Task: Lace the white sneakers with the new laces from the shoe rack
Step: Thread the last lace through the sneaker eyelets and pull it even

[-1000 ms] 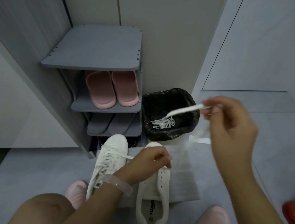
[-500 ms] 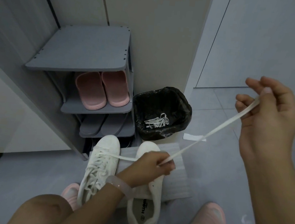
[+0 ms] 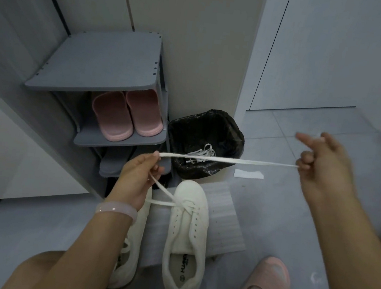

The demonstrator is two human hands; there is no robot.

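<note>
Fingertips [image 3: 157,156] of the left hand [image 3: 135,181] pinch a white lace [image 3: 230,160] at one end of a taut span, and curled fingers [image 3: 303,162] of the right hand [image 3: 323,165] grip the far end; the span runs level between them, passing in front of a black-lined bin [image 3: 205,143] that holds a tangle of old laces [image 3: 201,154]; below the left hand the lace drops back to the right sneaker [image 3: 186,235], where it crosses the lowest eyelets near the toe; the upper eyelets of that shoe stand bare. A second strand runs from those eyelets leftward behind the left wrist; where it ends I cannot tell.

Just beside it on the left sits the left sneaker [image 3: 132,245], mostly hidden by the left forearm; both shoes rest on a pale ribbed sheet [image 3: 225,223] on the grey floor. A pink bracelet [image 3: 116,208] circles the left wrist. Behind the left hand stands the grey shoe rack [image 3: 102,68], with pink slippers [image 3: 127,115] on its middle shelf and grey ones [image 3: 117,159] below. A white slip of paper [image 3: 248,174] lies on the tiles right of the bin; a pink-shod foot [image 3: 263,287] shows at the lower right.
</note>
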